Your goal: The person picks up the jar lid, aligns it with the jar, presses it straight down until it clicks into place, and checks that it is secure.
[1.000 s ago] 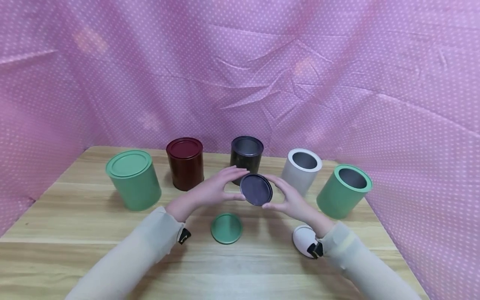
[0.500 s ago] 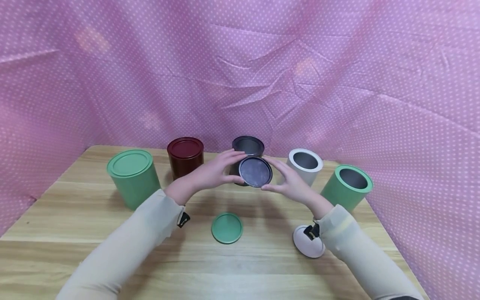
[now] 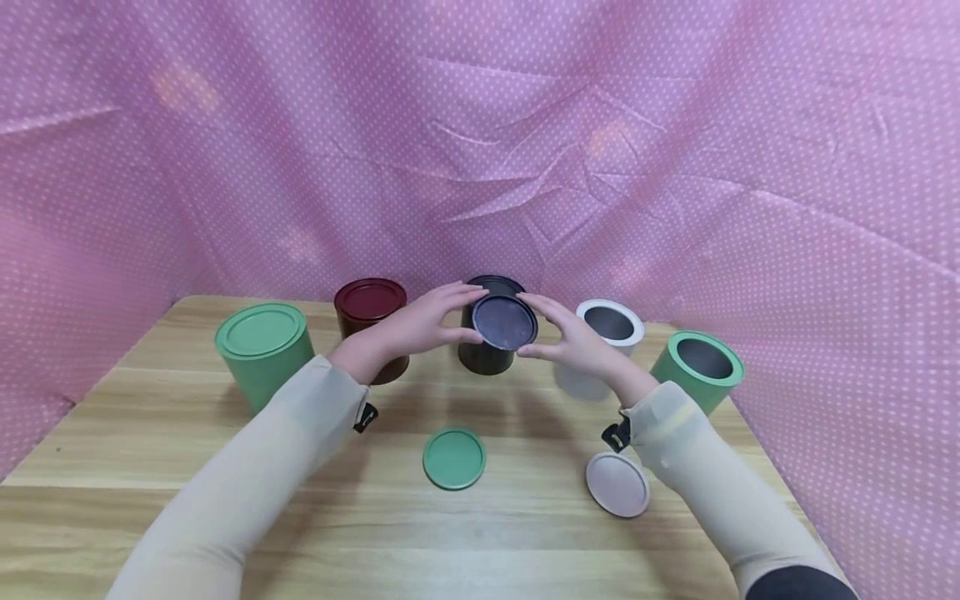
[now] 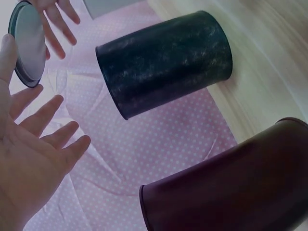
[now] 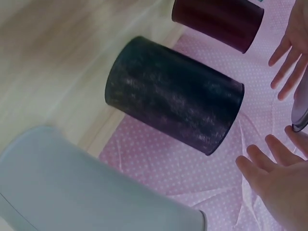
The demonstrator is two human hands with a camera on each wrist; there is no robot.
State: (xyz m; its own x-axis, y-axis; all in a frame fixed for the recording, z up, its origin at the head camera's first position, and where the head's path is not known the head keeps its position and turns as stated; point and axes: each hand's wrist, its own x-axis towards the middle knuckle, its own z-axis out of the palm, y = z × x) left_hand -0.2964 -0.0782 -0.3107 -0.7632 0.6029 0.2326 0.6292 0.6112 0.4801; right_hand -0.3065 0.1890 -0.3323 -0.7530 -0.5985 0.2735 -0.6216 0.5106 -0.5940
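Between them, my left hand (image 3: 425,323) and right hand (image 3: 573,340) hold a round black lid (image 3: 505,323) by its opposite edges, thumbs low and fingertips high. It is tilted and raised, overlapping the mouth of the black can (image 3: 486,360) in the head view. In the left wrist view the lid (image 4: 30,41) shows its pale, shiny underside, above and beside the upright black can (image 4: 166,62). The right wrist view catches only part of the lid (image 5: 301,103), at the right edge, near the fingertips of my right hand (image 5: 284,180).
A lidded dark red can (image 3: 371,300) and lidded green can (image 3: 262,333) stand left. Right stand a white can (image 3: 585,379) and green can (image 3: 693,379), both uncovered. A green lid (image 3: 453,459) and white lid (image 3: 617,485) lie in front. Pink dotted cloth (image 3: 480,125) hangs behind.
Both hands have carried the black lid up and away from me, from in front of the black can to over its mouth. The cans and the other lids have stayed put.
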